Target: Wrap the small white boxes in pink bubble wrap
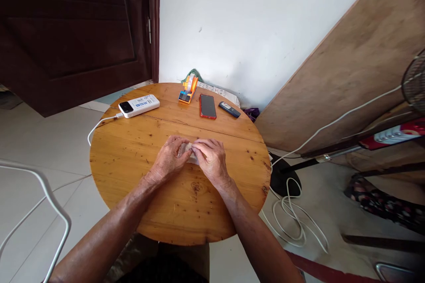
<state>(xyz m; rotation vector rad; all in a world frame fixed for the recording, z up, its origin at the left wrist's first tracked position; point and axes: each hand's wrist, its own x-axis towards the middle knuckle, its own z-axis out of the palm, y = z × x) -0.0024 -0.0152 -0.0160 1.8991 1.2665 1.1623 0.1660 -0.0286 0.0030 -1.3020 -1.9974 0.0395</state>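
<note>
Over the middle of the round wooden table (129, 154), both hands meet around a small whitish, see-through piece of plastic wrap (187, 146). My left hand (170, 155) grips it from the left, thumb and fingers closed. From the other side, my right hand (212, 158) pinches it near its top with thumb and forefinger. Most of the wrap is covered by my fingers, and whether something lies inside it cannot be made out. The fingertips of the two hands nearly touch.
Toward the table's far side are a white power bank (142, 106) with a cable, an orange tape dispenser (188, 90), a red-edged phone (207, 106) and a dark remote control (229, 109). White cable (288, 216) lies coiled on the floor at right, near a fan stand.
</note>
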